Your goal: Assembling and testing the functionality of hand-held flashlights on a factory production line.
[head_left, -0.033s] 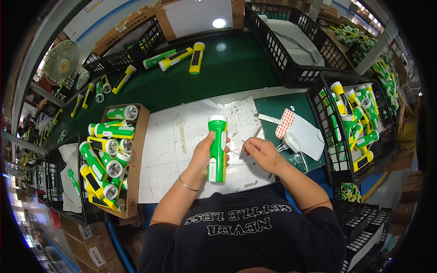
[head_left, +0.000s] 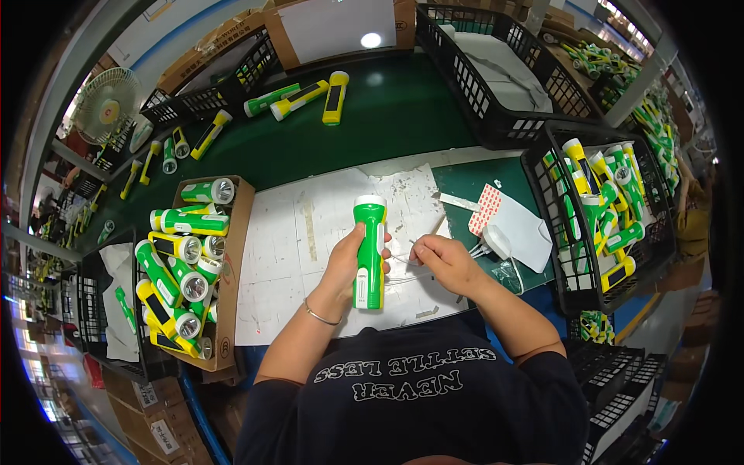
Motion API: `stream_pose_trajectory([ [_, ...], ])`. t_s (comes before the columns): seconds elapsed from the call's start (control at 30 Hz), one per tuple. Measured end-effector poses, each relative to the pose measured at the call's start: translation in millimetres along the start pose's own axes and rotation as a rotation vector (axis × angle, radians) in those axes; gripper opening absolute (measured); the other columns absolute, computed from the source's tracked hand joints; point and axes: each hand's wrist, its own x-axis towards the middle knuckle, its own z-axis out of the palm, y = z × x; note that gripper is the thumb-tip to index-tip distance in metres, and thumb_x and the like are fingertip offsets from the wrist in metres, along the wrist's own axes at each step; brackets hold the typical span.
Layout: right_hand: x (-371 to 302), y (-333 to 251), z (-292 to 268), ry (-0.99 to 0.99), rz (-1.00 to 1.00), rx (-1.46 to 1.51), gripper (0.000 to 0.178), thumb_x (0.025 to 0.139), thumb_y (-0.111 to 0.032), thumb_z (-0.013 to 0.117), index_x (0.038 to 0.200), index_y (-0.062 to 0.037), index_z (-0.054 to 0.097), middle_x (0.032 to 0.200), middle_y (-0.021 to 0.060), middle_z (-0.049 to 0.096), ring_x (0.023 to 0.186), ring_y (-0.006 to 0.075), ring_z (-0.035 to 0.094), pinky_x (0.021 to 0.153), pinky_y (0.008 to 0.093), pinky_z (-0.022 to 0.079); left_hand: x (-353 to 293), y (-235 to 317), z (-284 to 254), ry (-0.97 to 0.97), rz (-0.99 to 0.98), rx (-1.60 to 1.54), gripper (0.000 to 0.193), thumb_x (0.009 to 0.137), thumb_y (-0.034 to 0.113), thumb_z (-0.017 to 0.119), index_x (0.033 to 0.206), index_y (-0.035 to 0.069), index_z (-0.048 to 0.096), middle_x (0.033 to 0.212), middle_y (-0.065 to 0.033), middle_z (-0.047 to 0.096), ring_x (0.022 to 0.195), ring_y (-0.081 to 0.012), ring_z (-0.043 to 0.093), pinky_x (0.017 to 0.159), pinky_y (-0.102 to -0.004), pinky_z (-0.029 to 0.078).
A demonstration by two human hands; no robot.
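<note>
Upright in front of me, a green, white and yellow flashlight (head_left: 370, 271) is wrapped by the fingers of my left hand (head_left: 342, 265), its white head pointing away from me. Just right of it, my right hand (head_left: 446, 260) is closed in a pinch on a thin white cable (head_left: 399, 259) that runs toward the flashlight's side. The cable's tip near the flashlight is too small to make out. Beside the right hand, a white round plug-in adapter (head_left: 496, 242) with cables lies on a white sheet (head_left: 523, 232). Under both hands is a worn white board (head_left: 271, 263).
On the left stands a cardboard box (head_left: 236, 271) full of flashlights. A black crate (head_left: 573, 283) on the right holds more; another black crate (head_left: 484, 116) sits behind it. Several flashlights, one yellow (head_left: 335, 99), lie on the green table (head_left: 403, 101). A fan (head_left: 108, 107) stands far left.
</note>
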Motion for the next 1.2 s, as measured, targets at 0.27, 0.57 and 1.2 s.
stream_pose_trajectory([
  [0.27, 3, -21, 18, 0.136, -0.308, -0.528, 0.014, 0.086, -0.019, 0.052, 0.081, -0.0069, 0.056, 0.073, 0.0096, 0.058, 0.064, 0.0307, 0.059, 0.053, 0.0388, 0.046, 1, -4, -3, 0.016, 0.154, 0.121, 0.034, 0.098, 0.034, 0.038, 0.111, 0.004, 0.047, 0.095, -0.0118, 0.058, 0.072, -0.0176, 0.059, 0.058, -0.0291, 0.052],
  [0.57, 12, -33, 34, 0.123, -0.554, -0.853, 0.012, 0.079, -0.02, 0.061, 0.08, -0.0095, 0.056, 0.068, 0.0041, 0.05, 0.049, 0.0203, 0.054, 0.043, 0.0325, 0.043, -3, -10, 5, 0.056, 0.317, 0.265, 0.032, 0.097, 0.027, 0.044, 0.119, 0.004, 0.044, 0.105, -0.0109, 0.057, 0.082, -0.0159, 0.059, 0.072, -0.0291, 0.051],
  [1.2, -1, -29, 38, 0.143, -0.491, -0.755, 0.01, 0.08, -0.019, 0.062, 0.083, -0.0096, 0.059, 0.066, 0.0038, 0.052, 0.049, 0.0209, 0.055, 0.043, 0.0326, 0.044, 1, -7, 4, 0.004, 0.191, 0.007, 0.028, 0.095, 0.025, 0.049, 0.111, 0.003, 0.045, 0.097, -0.0098, 0.055, 0.078, -0.016, 0.057, 0.062, -0.0298, 0.052],
])
